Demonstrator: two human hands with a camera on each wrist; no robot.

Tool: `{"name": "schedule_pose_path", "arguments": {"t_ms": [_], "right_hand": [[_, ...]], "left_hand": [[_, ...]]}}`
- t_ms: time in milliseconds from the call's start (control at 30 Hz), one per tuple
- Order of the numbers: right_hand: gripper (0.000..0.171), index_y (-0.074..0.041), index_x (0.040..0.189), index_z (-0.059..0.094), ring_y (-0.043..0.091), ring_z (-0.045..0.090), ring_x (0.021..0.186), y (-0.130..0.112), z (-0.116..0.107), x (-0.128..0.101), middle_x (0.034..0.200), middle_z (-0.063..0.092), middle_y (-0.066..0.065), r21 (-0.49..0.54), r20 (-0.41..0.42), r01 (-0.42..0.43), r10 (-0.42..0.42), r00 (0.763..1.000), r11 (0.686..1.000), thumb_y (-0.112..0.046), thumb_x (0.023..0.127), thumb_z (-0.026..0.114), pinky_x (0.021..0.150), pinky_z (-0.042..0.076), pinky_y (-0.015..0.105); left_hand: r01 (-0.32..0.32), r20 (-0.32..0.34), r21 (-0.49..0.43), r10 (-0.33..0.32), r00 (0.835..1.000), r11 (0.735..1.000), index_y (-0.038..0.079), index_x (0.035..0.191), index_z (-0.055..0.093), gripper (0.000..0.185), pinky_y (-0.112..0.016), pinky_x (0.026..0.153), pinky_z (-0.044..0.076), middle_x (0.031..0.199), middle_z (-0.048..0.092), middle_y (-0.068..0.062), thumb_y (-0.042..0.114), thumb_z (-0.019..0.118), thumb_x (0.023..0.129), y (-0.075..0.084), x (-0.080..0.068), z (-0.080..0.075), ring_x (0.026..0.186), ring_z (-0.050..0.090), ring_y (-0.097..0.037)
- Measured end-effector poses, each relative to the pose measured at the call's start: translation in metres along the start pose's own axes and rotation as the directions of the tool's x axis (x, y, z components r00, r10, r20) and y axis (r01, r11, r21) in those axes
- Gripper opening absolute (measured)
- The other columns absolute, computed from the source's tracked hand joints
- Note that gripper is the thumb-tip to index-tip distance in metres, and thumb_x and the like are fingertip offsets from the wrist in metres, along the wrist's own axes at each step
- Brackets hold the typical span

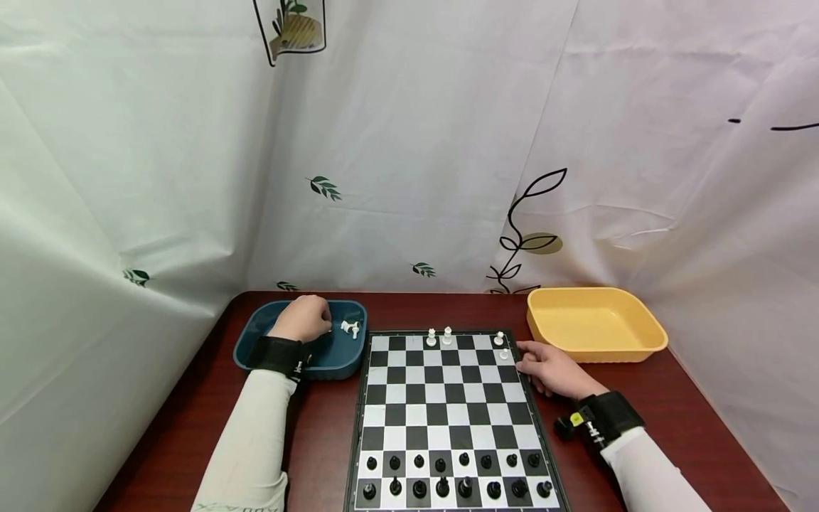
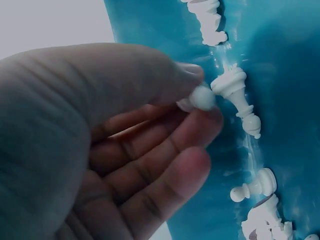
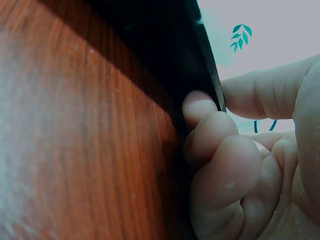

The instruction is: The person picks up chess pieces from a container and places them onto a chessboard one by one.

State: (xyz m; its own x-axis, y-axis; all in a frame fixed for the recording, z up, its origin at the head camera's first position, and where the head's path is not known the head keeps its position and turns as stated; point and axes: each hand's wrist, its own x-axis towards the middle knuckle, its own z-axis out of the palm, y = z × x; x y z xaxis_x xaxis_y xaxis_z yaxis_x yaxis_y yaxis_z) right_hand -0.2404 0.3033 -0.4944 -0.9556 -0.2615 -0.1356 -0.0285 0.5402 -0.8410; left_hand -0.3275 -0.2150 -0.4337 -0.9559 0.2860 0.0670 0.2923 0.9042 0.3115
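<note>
My left hand (image 1: pixel 306 319) is over the blue tray (image 1: pixel 246 340). In the left wrist view, its thumb and fingertip pinch a small white pawn (image 2: pixel 202 98) with a round head. Below it lie a white bishop (image 2: pixel 241 100), another white pawn (image 2: pixel 255 186) and a white knight (image 2: pixel 267 220), tipped over. My right hand (image 1: pixel 555 370) grips the right edge of the chessboard (image 1: pixel 435 393), thumb on one side and curled fingers on the other. At the board's far side stand a few white pieces, among them a white pawn (image 1: pixel 504 354) close to that hand.
Two rows of black chess pieces (image 1: pixel 442 487) stand along the board's near side. A yellow tray (image 1: pixel 591 355) sits at the table's back right. Behind the dark red table (image 1: pixel 320 441) hangs a white patterned cloth (image 1: pixel 409 142).
</note>
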Motion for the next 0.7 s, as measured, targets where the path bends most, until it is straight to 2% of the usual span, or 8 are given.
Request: {"name": "schedule_pose_path", "arguments": {"t_ms": [133,333,533,700], "right_hand": [[0.064,0.015,0.158,0.045,0.022,0.056,0.055,0.0004,-0.0002,0.0003,0.072,0.059,0.006,-0.004,0.004,0.014,-0.014,1.000,1.000,-0.016,0.107,0.070,0.049,0.049,0.035],[0.063,0.013,0.158,0.046,0.021,0.056,0.054,0.0012,-0.0022,0.0019,0.072,0.059,0.006,-0.008,0.000,0.001,-0.001,1.000,1.000,-0.016,0.107,0.069,0.049,0.049,0.034],[0.063,0.013,0.158,0.046,0.022,0.056,0.055,0.0016,-0.0018,0.0019,0.071,0.059,0.006,-0.021,-0.005,0.002,-0.002,1.000,1.000,-0.016,0.107,0.069,0.049,0.049,0.035],[0.063,0.013,0.158,0.046,0.023,0.056,0.055,0.0032,-0.0011,0.0021,0.071,0.058,0.006,-0.017,-0.010,0.004,-0.005,1.000,1.000,-0.015,0.106,0.070,0.048,0.049,0.036]], "left_hand": [[-0.013,-0.050,-0.002,0.013,0.999,1.000,0.008,0.093,0.081,0.007,-0.043,0.070,0.055,0.086,0.074,-0.005,0.005,0.077,0.097,-0.0021,0.0009,0.0009,0.071,0.062,-0.021],[-0.043,-0.084,-0.010,0.042,0.996,0.999,0.006,0.097,0.081,0.006,-0.045,0.074,0.056,0.090,0.075,-0.007,0.003,0.075,0.097,-0.0049,0.0014,0.0005,0.074,0.062,-0.022],[-0.079,-0.119,-0.005,0.078,0.990,0.997,0.001,0.105,0.083,0.013,-0.050,0.085,0.061,0.102,0.076,-0.013,0.003,0.073,0.097,-0.0033,0.0020,0.0008,0.086,0.067,-0.027],[-0.094,-0.143,0.002,0.093,0.985,0.996,-0.001,0.109,0.082,0.017,-0.052,0.089,0.061,0.105,0.074,-0.015,0.001,0.071,0.096,-0.0001,0.0012,-0.0001,0.092,0.068,-0.030]]}}
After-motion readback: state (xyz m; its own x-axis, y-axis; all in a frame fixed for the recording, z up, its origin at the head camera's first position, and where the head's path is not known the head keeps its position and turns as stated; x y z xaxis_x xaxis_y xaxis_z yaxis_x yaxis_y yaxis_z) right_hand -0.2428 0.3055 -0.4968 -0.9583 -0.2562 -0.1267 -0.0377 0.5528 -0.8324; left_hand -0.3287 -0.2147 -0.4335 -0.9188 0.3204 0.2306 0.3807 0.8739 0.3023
